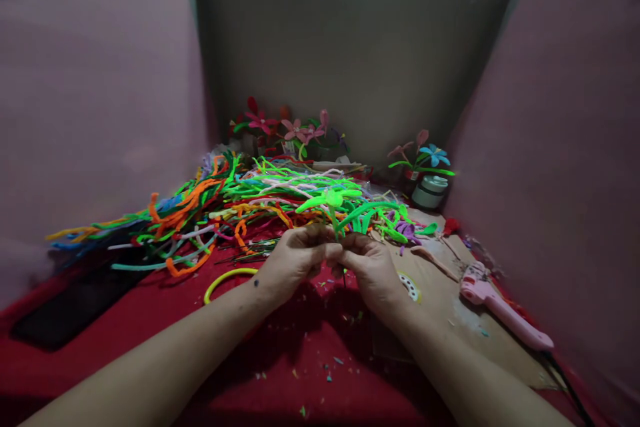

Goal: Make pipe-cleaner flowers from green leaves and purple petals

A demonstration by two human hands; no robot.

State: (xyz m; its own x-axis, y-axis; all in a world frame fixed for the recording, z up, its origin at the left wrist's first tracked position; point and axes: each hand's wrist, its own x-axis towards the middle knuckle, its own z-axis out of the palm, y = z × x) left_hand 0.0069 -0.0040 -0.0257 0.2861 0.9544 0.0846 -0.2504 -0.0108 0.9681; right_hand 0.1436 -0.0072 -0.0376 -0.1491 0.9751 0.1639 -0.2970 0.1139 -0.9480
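Close together over the red cloth, both hands pinch the thin stem of a green pipe-cleaner flower (334,199). My left hand (303,250) is closed, thumb and fingers on the stem from the left. From the other side my right hand (367,260) is closed on it too, thumbs almost meeting. The flower's bright green petals spread above the fingers, and darker green leaves (367,212) arch to the right. A dark stem end shows below the fingers. Just behind the hands lies a heap of coloured pipe cleaners (295,180).
A black phone-like slab (75,310) lies at left. A yellow ring (227,275) sits by my left wrist. On the cardboard (445,307) at right rests a pink glue gun (505,313). Potted pipe-cleaner flowers (295,128) and a grey jar (430,192) stand at the back. Scraps dot the cloth (280,367).
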